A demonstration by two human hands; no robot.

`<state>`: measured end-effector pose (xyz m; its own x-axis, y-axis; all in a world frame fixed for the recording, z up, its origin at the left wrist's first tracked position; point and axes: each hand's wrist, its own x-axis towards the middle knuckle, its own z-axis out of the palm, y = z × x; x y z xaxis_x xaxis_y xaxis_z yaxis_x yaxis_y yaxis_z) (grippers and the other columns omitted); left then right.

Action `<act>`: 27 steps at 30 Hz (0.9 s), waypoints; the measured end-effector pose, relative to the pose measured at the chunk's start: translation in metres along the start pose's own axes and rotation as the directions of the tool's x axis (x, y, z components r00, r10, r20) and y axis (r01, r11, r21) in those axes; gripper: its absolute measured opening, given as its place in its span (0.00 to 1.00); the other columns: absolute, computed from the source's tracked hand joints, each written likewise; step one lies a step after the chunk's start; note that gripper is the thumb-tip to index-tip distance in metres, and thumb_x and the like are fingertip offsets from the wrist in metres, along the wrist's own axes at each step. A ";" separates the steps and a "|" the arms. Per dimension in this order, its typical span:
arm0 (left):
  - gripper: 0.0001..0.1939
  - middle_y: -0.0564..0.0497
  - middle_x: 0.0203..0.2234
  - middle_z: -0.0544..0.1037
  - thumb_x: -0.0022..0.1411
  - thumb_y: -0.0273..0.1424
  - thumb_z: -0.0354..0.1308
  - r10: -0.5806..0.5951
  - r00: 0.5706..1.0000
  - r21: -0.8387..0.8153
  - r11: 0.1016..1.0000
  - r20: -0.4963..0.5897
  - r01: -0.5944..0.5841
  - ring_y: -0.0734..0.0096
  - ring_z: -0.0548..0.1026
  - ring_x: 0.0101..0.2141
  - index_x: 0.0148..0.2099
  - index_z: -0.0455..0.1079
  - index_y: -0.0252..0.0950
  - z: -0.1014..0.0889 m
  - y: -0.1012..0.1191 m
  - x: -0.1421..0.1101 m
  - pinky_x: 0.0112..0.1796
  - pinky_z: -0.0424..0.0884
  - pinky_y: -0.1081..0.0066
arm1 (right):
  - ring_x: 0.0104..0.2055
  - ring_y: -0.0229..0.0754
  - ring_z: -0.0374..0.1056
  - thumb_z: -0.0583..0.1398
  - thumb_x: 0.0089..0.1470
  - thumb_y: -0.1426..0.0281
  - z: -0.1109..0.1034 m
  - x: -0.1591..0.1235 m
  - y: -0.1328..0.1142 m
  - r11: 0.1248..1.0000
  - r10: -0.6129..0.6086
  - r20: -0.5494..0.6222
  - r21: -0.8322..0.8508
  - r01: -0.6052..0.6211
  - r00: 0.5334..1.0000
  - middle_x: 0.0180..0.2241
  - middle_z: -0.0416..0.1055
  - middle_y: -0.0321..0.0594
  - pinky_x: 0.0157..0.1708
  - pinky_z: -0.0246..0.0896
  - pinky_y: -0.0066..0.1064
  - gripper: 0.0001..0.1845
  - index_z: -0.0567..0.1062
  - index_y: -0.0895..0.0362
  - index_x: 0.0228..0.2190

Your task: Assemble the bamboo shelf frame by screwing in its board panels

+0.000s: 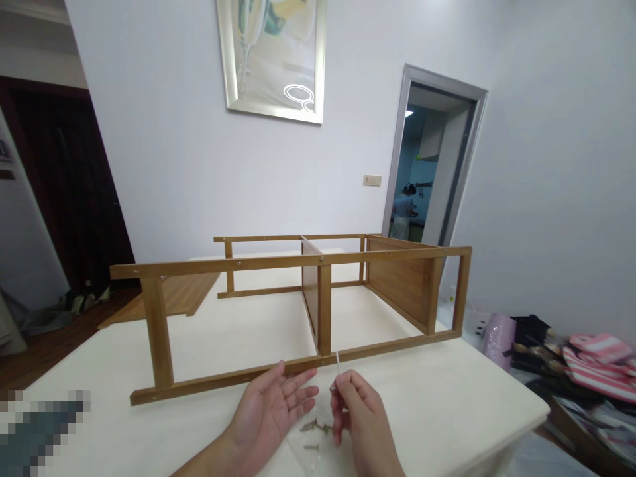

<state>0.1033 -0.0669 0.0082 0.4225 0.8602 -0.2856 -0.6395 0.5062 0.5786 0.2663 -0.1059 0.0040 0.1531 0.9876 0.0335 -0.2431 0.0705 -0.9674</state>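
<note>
A wooden shelf frame (324,311) lies on its side across the white table, with a middle panel and a right-end panel set between its rails. My left hand (271,407) is palm up with its fingers apart, against or just in front of the near lower rail. In my right hand (360,411) a thin metal hex key (338,363) is pinched, its long end pointing up beside the rail near the middle post. Several screws (311,446) lie on the table between my hands, by a clear plastic bag that is hard to make out.
A loose wooden panel (181,296) rests on the left back of the white table (447,404). Clothes (596,364) and a pink roll (498,339) are piled beyond the table's right edge. Through the doorway, a person (403,212) stands in another room.
</note>
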 end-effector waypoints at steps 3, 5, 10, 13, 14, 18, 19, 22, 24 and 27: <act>0.13 0.30 0.51 0.76 0.63 0.34 0.60 0.003 1.000 -0.005 1.000 -0.027 -0.003 0.55 0.81 0.39 0.30 0.66 0.31 0.002 0.001 -0.001 0.45 0.73 0.58 | 0.19 0.33 0.60 0.57 0.58 0.52 -0.018 0.012 -0.011 0.911 -0.295 -0.032 -0.311 0.272 0.955 0.25 0.70 0.37 0.17 0.56 0.24 0.20 0.71 0.56 0.29; 0.13 0.30 0.51 0.76 0.63 0.34 0.60 0.008 0.999 -0.011 1.000 -0.036 -0.008 0.55 0.81 0.39 0.30 0.65 0.32 0.001 0.000 0.000 0.45 0.74 0.58 | 0.21 0.35 0.63 0.55 0.60 0.53 -0.029 0.023 -0.017 0.836 -0.381 0.027 -0.417 0.357 0.924 0.35 0.73 0.43 0.17 0.58 0.26 0.19 0.72 0.56 0.35; 0.11 0.29 0.51 0.75 0.64 0.35 0.59 0.012 0.999 -0.021 1.000 -0.050 -0.013 0.55 0.81 0.40 0.35 0.65 0.31 -0.003 -0.002 0.003 0.44 0.75 0.58 | 0.24 0.37 0.66 0.51 0.62 0.60 -0.042 0.047 -0.018 0.765 -0.230 0.233 -0.557 0.323 0.945 0.32 0.71 0.40 0.23 0.64 0.29 0.14 0.70 0.55 0.33; 0.15 0.28 0.52 0.74 0.64 0.36 0.58 -0.001 0.999 -0.015 1.000 -0.043 0.000 0.55 0.81 0.40 0.45 0.66 0.27 -0.004 -0.002 0.003 0.45 0.75 0.58 | 0.29 0.39 0.66 0.51 0.60 0.68 -0.045 0.056 -0.013 0.659 -0.274 0.339 -0.616 0.433 0.900 0.31 0.68 0.39 0.31 0.64 0.31 0.12 0.66 0.54 0.26; 0.17 0.28 0.53 0.73 0.65 0.36 0.57 -0.009 0.999 -0.010 1.000 -0.039 0.009 0.55 0.81 0.41 0.47 0.66 0.25 -0.003 -0.002 0.003 0.45 0.75 0.58 | 0.31 0.40 0.66 0.51 0.59 0.69 -0.045 0.057 -0.011 0.622 -0.296 0.352 -0.634 0.459 0.888 0.31 0.67 0.40 0.33 0.63 0.32 0.11 0.65 0.54 0.25; 0.20 0.28 0.55 0.72 0.65 0.36 0.56 -0.030 0.999 0.019 0.999 -0.032 0.031 0.55 0.80 0.44 0.50 0.67 0.23 -0.002 -0.001 0.001 0.48 0.74 0.60 | 0.34 0.42 0.64 0.50 0.58 0.73 -0.047 0.059 -0.004 0.542 -0.350 0.335 -0.689 0.481 0.875 0.32 0.67 0.40 0.36 0.60 0.33 0.10 0.63 0.54 0.25; 0.20 0.28 0.55 0.72 0.65 0.36 0.57 -0.032 0.999 0.037 0.999 -0.033 0.033 0.54 0.80 0.44 0.50 0.67 0.22 -0.002 -0.001 0.000 0.49 0.73 0.60 | 0.34 0.42 0.64 0.50 0.58 0.74 -0.047 0.060 -0.002 0.537 -0.355 0.324 -0.697 0.475 0.877 0.32 0.67 0.40 0.36 0.59 0.34 0.10 0.63 0.54 0.25; 0.21 0.28 0.53 0.74 0.65 0.38 0.58 -0.055 0.998 0.143 0.988 -0.010 0.056 0.54 0.79 0.45 0.49 0.69 0.22 -0.004 -0.003 -0.001 0.50 0.73 0.59 | 0.34 0.42 0.64 0.50 0.57 0.74 -0.048 0.060 0.000 0.542 -0.368 0.287 -0.707 0.455 0.884 0.31 0.67 0.40 0.36 0.58 0.34 0.10 0.63 0.54 0.25; 0.22 0.29 0.50 0.76 0.64 0.40 0.59 -0.053 0.998 0.257 0.965 0.034 0.042 0.55 0.80 0.43 0.49 0.71 0.24 -0.007 -0.004 -0.002 0.48 0.73 0.60 | 0.34 0.42 0.64 0.50 0.57 0.74 -0.048 0.059 0.001 0.557 -0.364 0.258 -0.710 0.431 0.895 0.30 0.68 0.39 0.36 0.58 0.33 0.10 0.63 0.54 0.25; 0.21 0.36 0.44 0.80 0.61 0.44 0.60 0.111 0.988 0.534 0.832 0.105 -0.150 0.63 0.80 0.34 0.46 0.73 0.29 -0.013 -0.003 -0.002 0.38 0.75 0.65 | 0.32 0.43 0.65 0.50 0.57 0.73 -0.049 0.057 0.002 0.580 -0.326 0.204 -0.728 0.365 0.923 0.26 0.68 0.37 0.34 0.57 0.32 0.10 0.64 0.54 0.24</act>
<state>0.0961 -0.0697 -0.0032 0.4137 0.8999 -0.1381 -0.2520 0.2590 0.9324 0.3216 -0.0560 -0.0088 0.0256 0.9174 0.3971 0.6122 0.2997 -0.7318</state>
